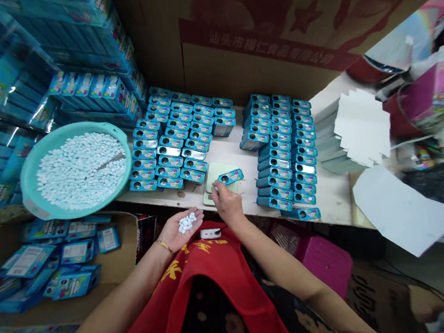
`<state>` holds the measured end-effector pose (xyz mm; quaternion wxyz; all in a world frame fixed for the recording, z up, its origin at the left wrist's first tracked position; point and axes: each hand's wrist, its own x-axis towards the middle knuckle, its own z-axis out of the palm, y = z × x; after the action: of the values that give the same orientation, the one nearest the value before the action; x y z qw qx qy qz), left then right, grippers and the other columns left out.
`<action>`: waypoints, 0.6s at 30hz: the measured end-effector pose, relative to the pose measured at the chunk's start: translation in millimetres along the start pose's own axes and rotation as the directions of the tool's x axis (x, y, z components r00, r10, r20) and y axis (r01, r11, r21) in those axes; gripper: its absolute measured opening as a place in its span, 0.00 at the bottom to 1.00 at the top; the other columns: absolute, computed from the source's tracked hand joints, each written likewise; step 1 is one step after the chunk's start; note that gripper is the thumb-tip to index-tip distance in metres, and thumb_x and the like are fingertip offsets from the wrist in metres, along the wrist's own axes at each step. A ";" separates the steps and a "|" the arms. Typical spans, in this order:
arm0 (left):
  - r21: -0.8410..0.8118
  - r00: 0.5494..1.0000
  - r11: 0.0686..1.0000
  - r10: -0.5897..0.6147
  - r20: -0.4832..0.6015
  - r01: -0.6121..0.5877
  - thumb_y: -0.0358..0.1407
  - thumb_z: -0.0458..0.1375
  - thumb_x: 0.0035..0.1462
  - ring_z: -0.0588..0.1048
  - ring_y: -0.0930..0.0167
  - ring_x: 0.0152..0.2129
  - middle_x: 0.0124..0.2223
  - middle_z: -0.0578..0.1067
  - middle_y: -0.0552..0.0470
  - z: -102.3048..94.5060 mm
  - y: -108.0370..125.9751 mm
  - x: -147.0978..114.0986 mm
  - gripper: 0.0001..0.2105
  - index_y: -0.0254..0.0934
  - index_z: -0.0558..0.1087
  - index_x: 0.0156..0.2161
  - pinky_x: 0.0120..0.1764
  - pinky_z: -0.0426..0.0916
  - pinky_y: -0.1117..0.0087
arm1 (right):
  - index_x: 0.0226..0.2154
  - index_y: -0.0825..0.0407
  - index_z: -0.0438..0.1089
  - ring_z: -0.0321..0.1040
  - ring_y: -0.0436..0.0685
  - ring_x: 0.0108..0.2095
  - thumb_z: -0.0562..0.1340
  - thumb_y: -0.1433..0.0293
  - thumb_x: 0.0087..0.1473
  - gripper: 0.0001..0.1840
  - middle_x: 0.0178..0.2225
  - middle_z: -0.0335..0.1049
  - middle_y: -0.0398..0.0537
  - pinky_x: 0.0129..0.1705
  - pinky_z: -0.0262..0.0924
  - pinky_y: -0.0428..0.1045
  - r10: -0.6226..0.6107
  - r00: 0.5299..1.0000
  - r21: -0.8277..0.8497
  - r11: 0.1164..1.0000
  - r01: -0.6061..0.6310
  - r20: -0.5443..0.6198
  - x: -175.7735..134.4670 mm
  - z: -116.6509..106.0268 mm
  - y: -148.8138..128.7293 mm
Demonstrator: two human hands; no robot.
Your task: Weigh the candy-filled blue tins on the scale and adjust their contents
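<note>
My left hand (179, 230) is palm up, cupped under a small heap of pale mint candies (187, 223). Above the table's front edge, my right hand (228, 202) has its fingertips pinched together at the left end of a small blue tin (233, 176). Whatever lies between those fingertips is too small to make out. That tin rests over a pale green kitchen scale (222, 167), partly covered by my hand. Rows of upright blue tins (173, 140) stand left of the scale, and more tin rows (281, 160) stand to its right.
A turquoise basin (123, 145) of candies with a metal utensil sits at the left. Below it, an open carton (125, 273) holds blue packets. Wrapped blue boxes (5, 89) are stacked behind. A big cardboard box (254, 29) walls the back; white cards (362, 126) stand right.
</note>
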<state>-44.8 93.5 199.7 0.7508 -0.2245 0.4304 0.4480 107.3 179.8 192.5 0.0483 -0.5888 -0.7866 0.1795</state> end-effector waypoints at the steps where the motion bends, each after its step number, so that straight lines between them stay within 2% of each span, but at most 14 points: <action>1: 0.003 1.000 1.000 -0.003 0.007 0.003 0.24 0.50 0.52 0.74 0.64 0.37 0.36 0.76 0.38 2.6 0.0 1.0 0.11 0.26 0.69 0.41 0.40 0.70 0.66 | 0.45 0.53 0.64 0.69 0.54 0.32 0.45 0.64 0.59 0.19 0.32 0.72 0.52 0.32 0.57 0.44 -0.017 0.999 0.012 1.000 0.018 -0.048 -0.9 -9.7 6.1; 5: 0.021 0.998 0.999 -0.036 0.047 0.035 0.25 0.50 0.52 0.74 0.64 0.37 0.37 0.75 0.37 14.2 -1.6 3.8 0.12 0.25 0.69 0.41 0.40 0.70 0.66 | 0.47 0.52 0.64 0.68 0.54 0.34 0.48 0.66 0.58 0.18 0.36 0.71 0.53 0.35 0.58 0.45 -0.066 0.992 0.040 0.997 0.071 -0.111 -6.0 -37.0 22.5; 7: 0.032 0.996 0.998 -0.058 0.074 0.055 0.25 0.49 0.53 0.75 0.65 0.36 0.36 0.75 0.38 18.0 -3.1 4.1 0.11 0.25 0.69 0.41 0.39 0.70 0.65 | 0.48 0.52 0.62 0.66 0.54 0.36 0.49 0.67 0.57 0.18 0.38 0.70 0.52 0.37 0.58 0.46 -0.196 0.977 0.109 0.973 0.205 -0.085 -17.0 -41.3 16.4; 9: 0.047 0.992 0.996 -0.077 0.099 0.073 0.26 0.49 0.53 0.76 0.67 0.31 0.32 0.76 0.41 19.0 -4.8 3.7 0.10 0.26 0.70 0.37 0.35 0.71 0.67 | 0.47 0.51 0.63 0.64 0.54 0.39 0.50 0.67 0.56 0.17 0.39 0.68 0.52 0.40 0.59 0.48 -0.399 0.917 0.160 0.905 0.395 -0.010 -32.6 -41.0 1.0; 11: 0.052 0.989 0.995 -0.090 0.115 0.084 0.28 0.49 0.54 0.75 0.70 0.24 0.27 0.75 0.45 17.4 -6.5 2.1 0.08 0.28 0.71 0.32 0.31 0.71 0.70 | 0.46 0.51 0.63 0.62 0.56 0.39 0.52 0.68 0.55 0.15 0.40 0.66 0.52 0.39 0.60 0.50 -0.532 0.843 0.142 0.843 0.518 0.084 -46.8 -38.7 -16.2; 14: 0.029 0.988 0.994 -0.104 0.115 0.101 0.29 0.49 0.55 0.75 0.71 0.23 0.26 0.75 0.47 12.5 -9.3 -2.3 0.09 0.29 0.70 0.30 0.31 0.71 0.70 | 0.41 0.53 0.64 0.60 0.56 0.37 0.53 0.73 0.54 0.12 0.39 0.65 0.50 0.36 0.61 0.49 -0.570 0.799 0.071 0.820 0.568 0.192 -56.9 -35.9 -30.3; 18: 0.038 0.989 0.990 -0.135 0.056 0.133 0.27 0.48 0.55 0.75 0.70 0.26 0.26 0.75 0.46 5.7 -13.4 -6.9 0.09 0.29 0.69 0.30 0.36 0.70 0.66 | 0.36 0.53 0.65 0.59 0.55 0.35 0.54 0.74 0.53 0.06 0.35 0.64 0.47 0.31 0.61 0.46 -0.600 0.762 0.071 0.794 0.604 0.244 -55.7 -35.5 -27.9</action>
<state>-32.2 87.7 207.9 0.7951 -0.2269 0.3998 0.3956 109.0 128.6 242.6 -0.0013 -0.2776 -0.9343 0.2235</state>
